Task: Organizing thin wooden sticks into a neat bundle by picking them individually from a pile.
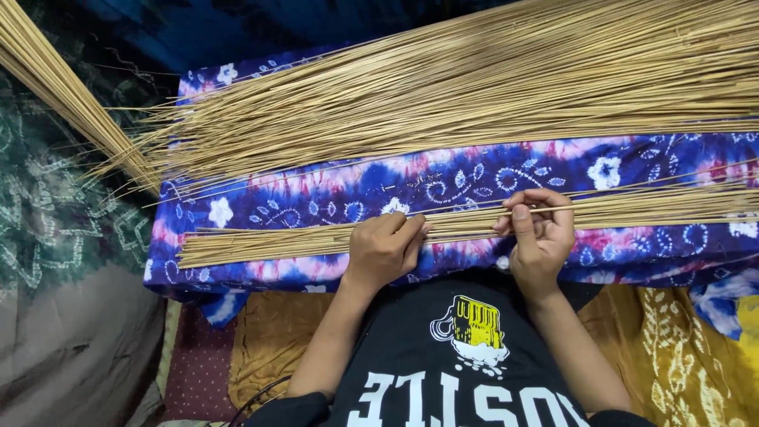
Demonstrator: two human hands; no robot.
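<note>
Your left hand (385,247) lies knuckles-up on the near bundle (316,241) of thin tan sticks, fingers curled together and pressing the sticks where they cross your lap; your right hand (539,229) is turned palm-up just beside it, thumb and curled fingers pinching what looks like a single stick (617,207) lifted slightly off the rest. Held that way, the left seems to steady the bundle while the right picks one out (a judgement, not a certainty); the two hands sit near each other but do not touch.

The bundle lies flat along the near edge of the blue and purple flowered cloth (443,186), its left ends roughly squared; the big heap (490,87) lies farther back on the same cloth, fanned and loose, well apart from your hands; a third sheaf (55,87) slants in at the upper left, its ends meeting the heap's.

What you cannot make out: the right ends of all the sticks run off frame; whatever bears the cloth is covered; your left fingertips are tucked under, so whether they pinch anything cannot be told; the yellow fabric (688,356) beneath is partly cut off.
</note>
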